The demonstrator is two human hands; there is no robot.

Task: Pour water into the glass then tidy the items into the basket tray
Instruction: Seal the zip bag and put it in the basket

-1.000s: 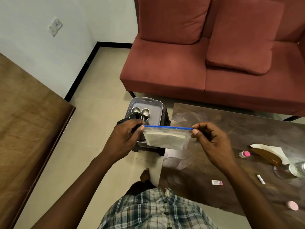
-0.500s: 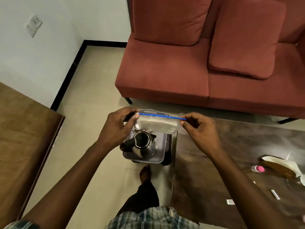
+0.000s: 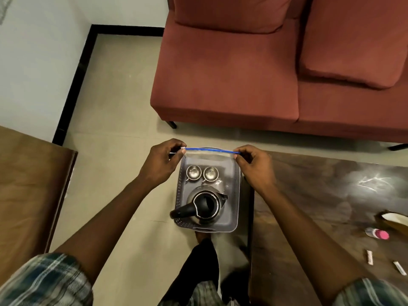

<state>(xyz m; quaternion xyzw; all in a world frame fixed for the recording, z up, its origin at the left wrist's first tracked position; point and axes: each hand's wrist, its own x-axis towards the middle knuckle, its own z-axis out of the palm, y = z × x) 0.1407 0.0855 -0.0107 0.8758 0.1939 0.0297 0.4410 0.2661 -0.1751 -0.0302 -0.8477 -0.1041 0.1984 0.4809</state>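
I hold a clear zip bag (image 3: 210, 154) with a blue seal strip stretched between both hands over the far end of the grey basket tray (image 3: 235, 195). My left hand (image 3: 162, 161) pinches its left corner and my right hand (image 3: 255, 164) pinches its right corner. The tray sits on a low stool beside the table. Inside it stand two small steel cups (image 3: 193, 172) side by side and a steel kettle (image 3: 204, 205) with a black handle. The glass is out of view.
A dark coffee table (image 3: 331, 206) lies to the right with a pink-capped bottle (image 3: 376, 233), small sachets (image 3: 215, 257) and a paper packet (image 3: 395, 219). A red sofa (image 3: 242, 74) stands beyond. A wooden surface (image 3: 26, 184) is at the left. My foot is below the tray.
Both hands carried the zip bag forward and lower, from in front of me to above the tray's far end. The view tilted down, so the tray now sits at the centre.
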